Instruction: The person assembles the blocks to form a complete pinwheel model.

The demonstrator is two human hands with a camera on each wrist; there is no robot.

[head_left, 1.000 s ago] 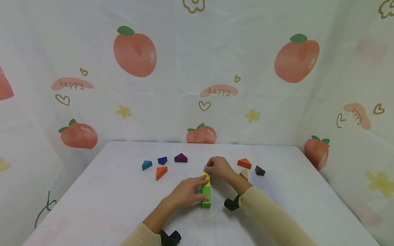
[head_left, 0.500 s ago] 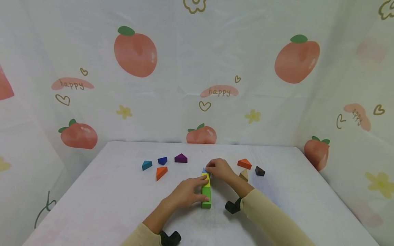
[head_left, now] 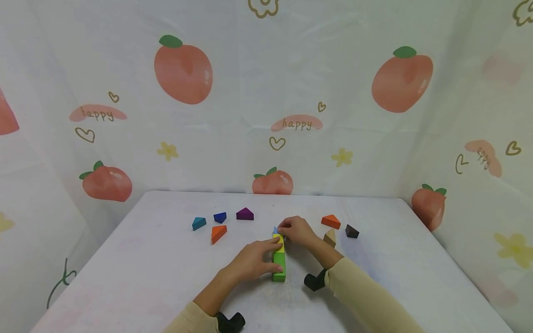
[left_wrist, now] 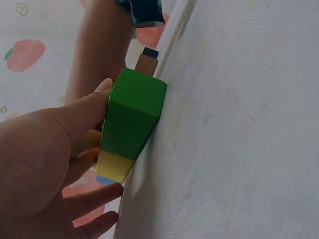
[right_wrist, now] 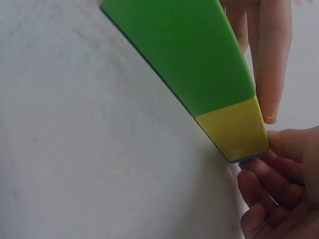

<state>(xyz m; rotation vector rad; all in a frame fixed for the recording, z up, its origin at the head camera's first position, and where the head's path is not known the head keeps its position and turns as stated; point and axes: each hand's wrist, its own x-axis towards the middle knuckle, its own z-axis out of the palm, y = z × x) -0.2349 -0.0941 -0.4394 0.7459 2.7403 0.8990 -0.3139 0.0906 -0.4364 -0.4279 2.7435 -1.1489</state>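
A green block and a yellow block lie end to end in a row on the white table. My left hand reaches over the row from the left, its thumb on the green block and fingertips on the yellow one, fingers fairly straight. At the far end of the yellow block, my right hand pinches a small light blue triangular block, mostly hidden by the fingers. In the right wrist view a thin blue edge shows right against the yellow block. The left wrist view shows the green block nearest.
Back left lie a teal triangle, a dark blue one, an orange one and a purple one. Right of my right hand are another orange triangle, a beige block and a dark brown block.
My right hand has come slightly nearer, bringing the light blue triangular block up to the yellow block's far end. My left hand has stayed in place on the row.
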